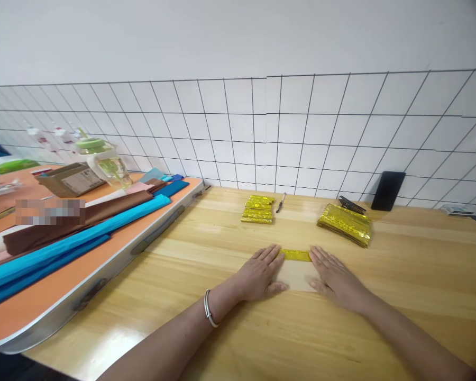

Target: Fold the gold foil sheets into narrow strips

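A shiny gold strip (296, 255) lies across the top of a pale, paper-like sheet (296, 278) on the wooden table. My left hand (263, 272) rests flat with fingers stretched, its fingertips at the strip's left end. On the other side, my right hand (333, 278) lies flat with its fingertips at the right end. Both thumbs point inward over the pale sheet, and the hands cover its side edges. Beyond them sit a small stack of gold strips (257, 209) and a larger gold bundle (344, 225).
A pen (281, 203) lies beside the small stack. Behind the larger bundle is a black stapler-like object (351, 205). A black phone (387, 190) leans against the tiled wall. To the left, an orange-topped table (122, 254) bears rolled coloured paper (87, 233), a cardboard box (77, 179) and a green-lidded bottle (107, 164).
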The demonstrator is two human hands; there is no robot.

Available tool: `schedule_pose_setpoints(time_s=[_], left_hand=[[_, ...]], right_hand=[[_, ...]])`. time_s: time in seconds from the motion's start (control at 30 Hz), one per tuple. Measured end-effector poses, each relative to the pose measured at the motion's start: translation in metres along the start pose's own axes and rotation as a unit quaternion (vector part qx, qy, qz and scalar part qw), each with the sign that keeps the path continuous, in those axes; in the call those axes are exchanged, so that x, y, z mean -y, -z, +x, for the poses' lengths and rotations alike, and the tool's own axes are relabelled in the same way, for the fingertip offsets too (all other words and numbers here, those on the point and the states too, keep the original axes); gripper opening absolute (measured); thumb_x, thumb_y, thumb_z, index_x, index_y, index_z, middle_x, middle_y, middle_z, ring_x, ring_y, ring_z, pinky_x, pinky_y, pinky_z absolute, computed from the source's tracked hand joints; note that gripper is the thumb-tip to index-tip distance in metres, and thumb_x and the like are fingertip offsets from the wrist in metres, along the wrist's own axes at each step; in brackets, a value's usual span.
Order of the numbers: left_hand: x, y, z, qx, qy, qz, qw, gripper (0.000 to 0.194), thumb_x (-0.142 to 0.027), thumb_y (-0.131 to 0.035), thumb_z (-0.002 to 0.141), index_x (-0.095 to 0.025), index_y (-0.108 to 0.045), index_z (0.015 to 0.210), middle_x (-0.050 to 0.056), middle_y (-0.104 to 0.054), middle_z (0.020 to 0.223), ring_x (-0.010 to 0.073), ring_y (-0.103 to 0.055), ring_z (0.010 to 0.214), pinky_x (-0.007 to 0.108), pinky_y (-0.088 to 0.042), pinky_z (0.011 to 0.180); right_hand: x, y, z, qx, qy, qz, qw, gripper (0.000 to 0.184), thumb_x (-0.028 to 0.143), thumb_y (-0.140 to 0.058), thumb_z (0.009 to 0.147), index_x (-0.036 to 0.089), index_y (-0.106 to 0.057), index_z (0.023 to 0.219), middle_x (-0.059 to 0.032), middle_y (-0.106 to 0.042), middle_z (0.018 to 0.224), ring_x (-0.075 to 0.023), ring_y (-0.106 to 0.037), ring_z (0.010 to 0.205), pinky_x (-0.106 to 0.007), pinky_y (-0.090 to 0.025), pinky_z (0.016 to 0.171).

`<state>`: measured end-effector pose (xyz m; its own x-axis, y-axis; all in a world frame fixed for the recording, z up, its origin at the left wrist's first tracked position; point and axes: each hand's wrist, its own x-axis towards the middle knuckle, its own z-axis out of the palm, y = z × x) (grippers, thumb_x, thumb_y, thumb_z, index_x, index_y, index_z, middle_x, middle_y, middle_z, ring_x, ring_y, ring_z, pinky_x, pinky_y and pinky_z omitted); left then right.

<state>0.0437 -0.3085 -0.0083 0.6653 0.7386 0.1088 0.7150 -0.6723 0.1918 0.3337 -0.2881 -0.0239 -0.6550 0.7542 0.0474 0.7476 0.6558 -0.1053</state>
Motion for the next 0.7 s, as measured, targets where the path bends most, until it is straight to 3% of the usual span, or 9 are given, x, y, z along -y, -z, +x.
schedule_pose_setpoints(time_s=[0.17,0.33,0.7], left_hand=[[0.010,0.004,0.000,0.017,-0.010,-0.041,0.999,0.089,-0.070,-0.037,0.078,-0.014,-0.013,0.143,0.014,-0.016,0.148,0.0268,-0.013,0.137,0.041,-0.016,0.110],[0.010,0.008,0.001,0.026,-0.008,-0.050,0.998,0.093,-0.072,-0.042,0.074,-0.017,-0.014,0.143,0.013,-0.012,0.149,0.0275,-0.011,0.137,0.041,-0.014,0.111],[0.010,0.005,0.003,0.018,0.000,-0.044,0.999,0.091,-0.069,-0.043,0.075,-0.017,-0.012,0.143,0.013,-0.015,0.149,0.0267,-0.013,0.137,0.042,-0.014,0.111]], right_hand=[[-0.009,0.007,-0.003,0.024,0.047,0.022,0.998,0.087,0.064,-0.037,0.082,0.019,0.003,0.144,-0.0087,0.001,0.150,-0.0287,-0.005,0.137,-0.045,-0.017,0.110],[-0.013,0.001,-0.002,0.016,0.057,0.011,0.998,0.101,0.071,-0.042,0.074,0.016,0.007,0.144,-0.0123,0.005,0.150,-0.0326,-0.004,0.136,-0.049,-0.017,0.109],[-0.011,0.000,-0.001,0.007,0.043,0.019,0.999,0.099,0.070,-0.042,0.075,0.014,0.000,0.144,-0.0136,0.000,0.150,-0.0320,-0.007,0.136,-0.047,-0.018,0.109]])
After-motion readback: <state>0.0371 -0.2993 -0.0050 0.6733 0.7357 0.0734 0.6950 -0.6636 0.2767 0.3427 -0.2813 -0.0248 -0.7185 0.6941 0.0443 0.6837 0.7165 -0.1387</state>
